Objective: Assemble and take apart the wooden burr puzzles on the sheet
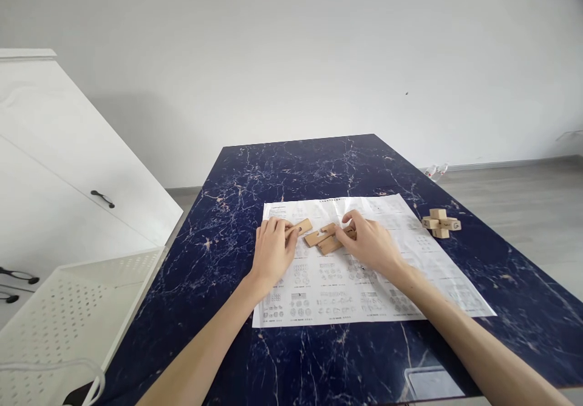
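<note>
My left hand (272, 253) grips a flat notched wooden puzzle piece (302, 226) between thumb and fingers, at the left part of the printed sheet. My right hand (372, 245) has its thumb and forefinger around the end of a wooden puzzle piece, which they partly cover. Between the hands several flat wooden pieces (313, 239) lie slanted close together, some with cut-out notches. A longer wooden piece (330, 247) is nearest to me among them. Whether these pieces interlock is too small to tell. Beneath everything spreads the white instruction sheet (328, 309), with small diagrams.
An assembled wooden block puzzle (439, 223) with letters stands right of the sheet on the dark blue marbled table (282, 172). A white cabinet (68, 144) and a perforated white basket (68, 309) with a cable are at the left. A wall rises behind.
</note>
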Action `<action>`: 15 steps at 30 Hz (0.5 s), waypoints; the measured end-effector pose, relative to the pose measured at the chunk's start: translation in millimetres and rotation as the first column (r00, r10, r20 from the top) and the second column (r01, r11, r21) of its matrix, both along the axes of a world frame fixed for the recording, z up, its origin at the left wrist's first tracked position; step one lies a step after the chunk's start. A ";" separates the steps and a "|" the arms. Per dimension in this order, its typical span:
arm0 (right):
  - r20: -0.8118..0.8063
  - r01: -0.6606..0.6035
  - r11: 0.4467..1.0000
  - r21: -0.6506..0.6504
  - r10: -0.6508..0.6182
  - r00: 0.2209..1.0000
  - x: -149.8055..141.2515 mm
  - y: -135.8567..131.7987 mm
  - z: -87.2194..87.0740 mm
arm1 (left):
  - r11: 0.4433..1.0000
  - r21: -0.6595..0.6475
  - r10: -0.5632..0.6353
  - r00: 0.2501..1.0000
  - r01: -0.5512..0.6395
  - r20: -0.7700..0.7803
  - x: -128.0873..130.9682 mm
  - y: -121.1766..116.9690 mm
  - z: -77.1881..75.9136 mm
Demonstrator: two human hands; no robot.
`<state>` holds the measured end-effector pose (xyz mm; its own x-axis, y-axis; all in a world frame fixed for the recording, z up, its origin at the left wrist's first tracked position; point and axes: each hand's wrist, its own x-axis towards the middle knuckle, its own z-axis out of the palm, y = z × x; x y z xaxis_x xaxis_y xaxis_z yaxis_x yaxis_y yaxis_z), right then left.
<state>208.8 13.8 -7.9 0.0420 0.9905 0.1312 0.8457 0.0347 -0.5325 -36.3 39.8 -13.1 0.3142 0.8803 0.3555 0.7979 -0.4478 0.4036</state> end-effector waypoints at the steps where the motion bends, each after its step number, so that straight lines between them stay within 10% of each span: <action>1: 0.027 0.019 1.000 0.023 -0.019 0.999 0.2 -0.1 -1.6 | 1.000 0.004 0.005 1.000 -0.005 -0.001 -0.2 0.2 -0.6; 15: 0.036 -0.086 0.977 0.193 0.081 0.996 -7.0 -1.5 -13.8 | 0.990 0.002 -0.139 0.989 0.139 0.044 3.8 -2.4 0.1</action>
